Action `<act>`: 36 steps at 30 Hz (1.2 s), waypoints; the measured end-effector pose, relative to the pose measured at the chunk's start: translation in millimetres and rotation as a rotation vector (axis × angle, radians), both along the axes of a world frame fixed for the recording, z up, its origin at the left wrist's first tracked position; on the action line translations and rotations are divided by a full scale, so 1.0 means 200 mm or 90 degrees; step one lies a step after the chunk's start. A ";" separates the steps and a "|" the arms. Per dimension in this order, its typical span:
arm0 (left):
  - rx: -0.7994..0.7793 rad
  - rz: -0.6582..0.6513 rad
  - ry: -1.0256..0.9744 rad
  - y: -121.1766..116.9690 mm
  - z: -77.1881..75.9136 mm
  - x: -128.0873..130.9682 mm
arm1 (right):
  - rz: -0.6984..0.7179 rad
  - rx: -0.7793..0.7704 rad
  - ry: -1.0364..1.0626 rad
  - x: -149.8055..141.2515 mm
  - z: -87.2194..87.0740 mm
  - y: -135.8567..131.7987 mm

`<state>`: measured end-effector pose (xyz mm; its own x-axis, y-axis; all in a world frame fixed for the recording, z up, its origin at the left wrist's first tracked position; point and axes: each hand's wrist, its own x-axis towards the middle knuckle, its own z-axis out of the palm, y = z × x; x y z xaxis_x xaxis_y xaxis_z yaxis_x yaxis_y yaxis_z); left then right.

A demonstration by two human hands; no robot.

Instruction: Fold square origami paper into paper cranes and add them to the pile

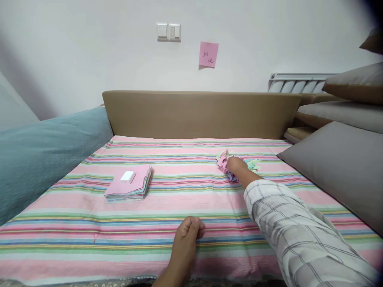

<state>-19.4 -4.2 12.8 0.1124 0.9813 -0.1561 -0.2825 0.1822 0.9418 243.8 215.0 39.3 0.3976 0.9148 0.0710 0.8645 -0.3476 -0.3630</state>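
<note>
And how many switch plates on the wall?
2 in view. They sit side by side above the brown backrest: the left plate, then the right plate, which is nearer the pink note.

Head view only, worn on person's head: looks from above near edge of bed, forward and down, toward padded board along far edge, wall beyond. Range close: left hand low in frame, right hand farther out.
</note>
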 end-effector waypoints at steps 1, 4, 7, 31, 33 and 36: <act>-0.002 -0.001 -0.002 0.00 0.00 0.00 | -0.011 -0.017 -0.011 -0.01 0.00 -0.01; -0.008 -0.003 -0.006 0.00 0.00 0.00 | -0.020 -0.056 -0.032 -0.02 0.01 -0.02; -0.002 -0.001 -0.010 0.00 0.00 0.01 | -0.016 -0.064 -0.031 -0.01 0.02 -0.03; 0.211 0.025 0.162 0.16 0.07 -0.17 | 0.156 0.189 0.546 -0.37 -0.15 -0.85; 0.226 0.068 0.189 0.20 0.08 -0.22 | 0.127 0.208 0.624 -0.37 -0.19 -0.95; 0.226 0.146 0.234 0.25 0.08 -0.31 | 0.067 0.264 0.596 -0.36 -0.26 -1.05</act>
